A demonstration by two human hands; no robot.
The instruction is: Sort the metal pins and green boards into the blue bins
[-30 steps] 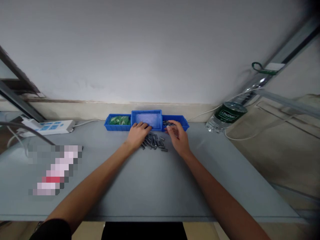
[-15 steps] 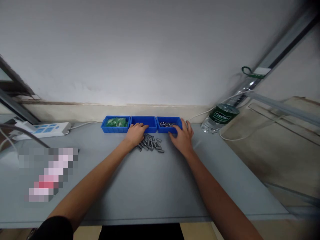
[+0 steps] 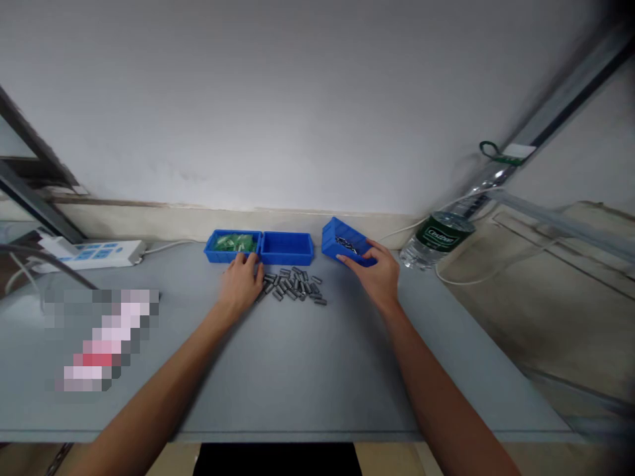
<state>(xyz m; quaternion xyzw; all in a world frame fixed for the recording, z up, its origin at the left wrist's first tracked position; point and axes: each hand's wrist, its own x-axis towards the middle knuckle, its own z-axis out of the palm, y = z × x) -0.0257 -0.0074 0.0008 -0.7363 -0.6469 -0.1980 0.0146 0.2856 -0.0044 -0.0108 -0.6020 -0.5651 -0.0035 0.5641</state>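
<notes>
My right hand grips the right-hand blue plastic bin, which is tilted up toward me. Thin metal pins lie inside it. My left hand, fingers spread, is just in front of the left blue bin, which holds small green plastic packets. Between the two stands a middle blue bin with nothing visible in it. A loose pile of short grey metal cylinders lies on the table in front of the middle bin, right beside my left fingers.
A white power strip with a cable lies at the left back. At the right back a large clear water bottle leans near a metal frame. A pixelated pink object lies on the grey table at left.
My right hand has lifted and tilted the right bin, which stood flat beside the others. My left hand has moved left, from the middle bin to before the left one.
</notes>
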